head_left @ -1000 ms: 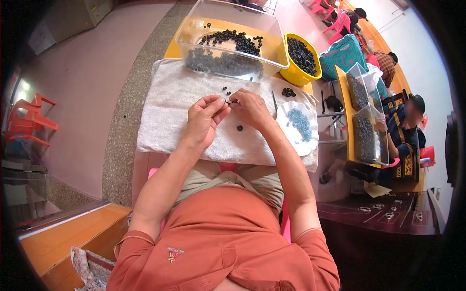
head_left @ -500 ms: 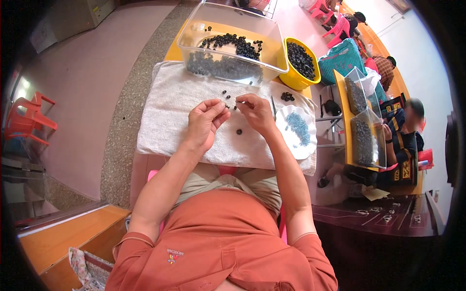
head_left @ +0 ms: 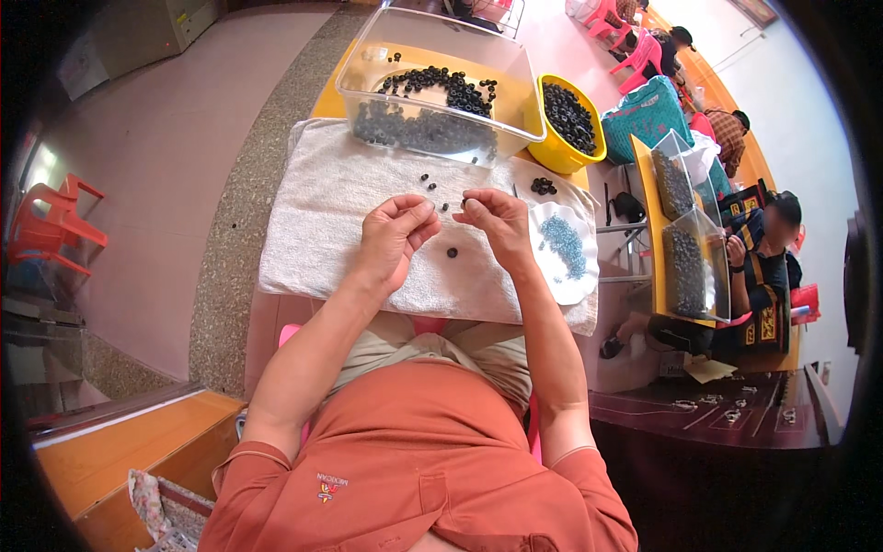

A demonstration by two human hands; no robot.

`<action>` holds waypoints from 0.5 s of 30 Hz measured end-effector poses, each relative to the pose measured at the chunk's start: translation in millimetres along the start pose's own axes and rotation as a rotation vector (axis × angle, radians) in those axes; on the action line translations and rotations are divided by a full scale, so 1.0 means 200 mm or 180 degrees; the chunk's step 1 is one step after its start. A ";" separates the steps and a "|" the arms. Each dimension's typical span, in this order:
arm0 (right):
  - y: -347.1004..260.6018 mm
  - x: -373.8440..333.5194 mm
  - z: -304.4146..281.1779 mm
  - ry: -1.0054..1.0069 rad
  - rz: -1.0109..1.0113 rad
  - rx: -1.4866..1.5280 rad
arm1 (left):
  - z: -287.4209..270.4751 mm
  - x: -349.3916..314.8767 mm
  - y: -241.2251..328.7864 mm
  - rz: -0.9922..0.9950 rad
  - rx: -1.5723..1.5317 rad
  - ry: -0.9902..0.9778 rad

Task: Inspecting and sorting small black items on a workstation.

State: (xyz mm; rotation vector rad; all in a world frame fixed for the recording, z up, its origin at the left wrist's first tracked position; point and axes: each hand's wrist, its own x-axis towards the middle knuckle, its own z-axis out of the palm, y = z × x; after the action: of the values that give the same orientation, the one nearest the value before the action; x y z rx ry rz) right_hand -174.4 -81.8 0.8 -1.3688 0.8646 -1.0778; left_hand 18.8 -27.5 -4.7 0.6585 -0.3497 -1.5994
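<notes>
My left hand (head_left: 397, 237) is closed in a pinch over the white towel (head_left: 317, 212); what its fingertips hold is too small to make out. Just to its right, my right hand (head_left: 501, 228) pinches a small dark piece (head_left: 464, 200). A narrow gap separates the two sets of fingertips. A few small black ring-like pieces (head_left: 431, 186) lie on the towel beyond my hands, and a single black ring (head_left: 452, 252) lies between my wrists. Beside my right wrist rests a white scalloped plate (head_left: 544, 287) with many tiny light-blue pieces (head_left: 563, 244).
Behind the towel stand a clear plastic bin (head_left: 441, 147) and a yellow basin (head_left: 552, 158), both holding black pieces. A small cluster of black pieces (head_left: 544, 186) sits beyond the plate. At right, a person (head_left: 768, 244) sits by clear boxes (head_left: 685, 267). A red chair (head_left: 57, 225) stands left.
My right hand has shifted slightly right, so its fingertips are farther from my left hand's. The left hand has barely moved. The seated person at right has raised a hand.
</notes>
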 end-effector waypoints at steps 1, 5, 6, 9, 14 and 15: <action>-0.01 -0.01 0.00 -0.0002 0.0000 -0.0001 | 0.00 0.00 -0.01 -0.0017 0.0003 -0.0019; -0.01 -0.02 0.00 0.0045 0.0119 0.0136 | 0.01 -0.01 -0.02 -0.0094 0.0048 -0.0087; -0.01 -0.03 0.00 0.0020 0.0140 0.0160 | 0.01 -0.01 -0.02 -0.0093 0.0047 -0.0084; -0.03 -0.04 0.01 -0.0010 0.0051 0.0238 | 0.01 -0.01 -0.03 -0.0133 0.0137 -0.0167; -0.03 -0.05 0.01 0.0004 0.0142 0.0530 | 0.02 -0.02 -0.04 -0.0177 0.0235 -0.0230; -0.03 -0.05 0.01 -0.0017 0.0192 0.0548 | 0.01 -0.02 -0.04 -0.0178 0.0235 -0.0231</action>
State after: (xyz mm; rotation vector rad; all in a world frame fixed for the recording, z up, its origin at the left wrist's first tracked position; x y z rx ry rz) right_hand -176.7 -71.5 5.5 -1.1949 0.7854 -1.0761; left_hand 11.0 -23.6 -6.0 0.6727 -0.4489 -1.6729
